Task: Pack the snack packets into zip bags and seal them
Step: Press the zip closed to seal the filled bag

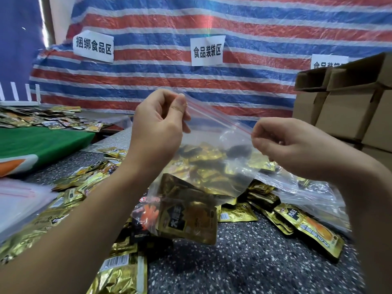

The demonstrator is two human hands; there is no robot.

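Two hands pinch the zip strip of a filled bag

We hold a clear zip bag (212, 166) up above the bench (244, 262), tilted so its red zip strip (220, 119) runs from upper left down to the right. Our left hand (157, 126) pinches the strip's upper end between thumb and curled fingers; our right hand (282, 143) pinches the lower end, fingers curled round it. We cannot tell whether the strip is pressed closed along its length.

Inside the bag, gold and black snack packets (203, 160) fill the lower part, and one large gold packet (188, 217) sags against the plastic at the bottom corner nearest us.

Under and around the bag, loose gold packets (307, 228) lie scattered over the speckled bench. Empty zip bags (19, 198) lie at the left edge, blurred. Further left a green cloth (42, 143) carries more packets (42, 119). Cardboard boxes (350, 107) stand stacked at the right, and a red, white and blue striped tarpaulin (233, 24) hangs behind, bearing white paper signs (206, 51).
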